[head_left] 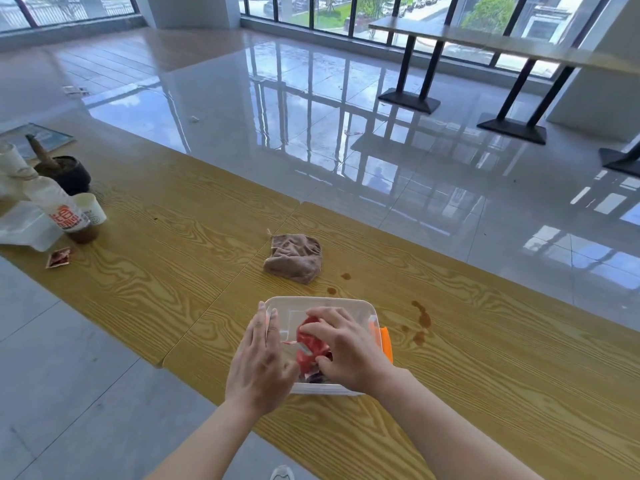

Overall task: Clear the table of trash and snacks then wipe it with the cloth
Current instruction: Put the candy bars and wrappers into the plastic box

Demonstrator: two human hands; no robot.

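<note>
A clear plastic container [313, 303] sits on the wooden table [166, 237] near its front edge. Red snack wrappers [309, 348] lie inside it. My right hand [346, 351] is down in the container with its fingers closed on the red wrappers. My left hand [258, 362] rests flat against the container's left rim, fingers together. Something orange [385, 341] lies against the container's right side. Beyond the container a crumpled brown cloth [294, 258] lies on the table. Brown spill stains [420, 318] mark the wood to the right.
At the far left stand a drink bottle [57, 207], a paper cup [90, 209], a white box [24, 226], a dark pot [65, 171] and a small red packet [59, 257]. Shiny tiled floor lies beyond the table; another table [485, 39] stands far right.
</note>
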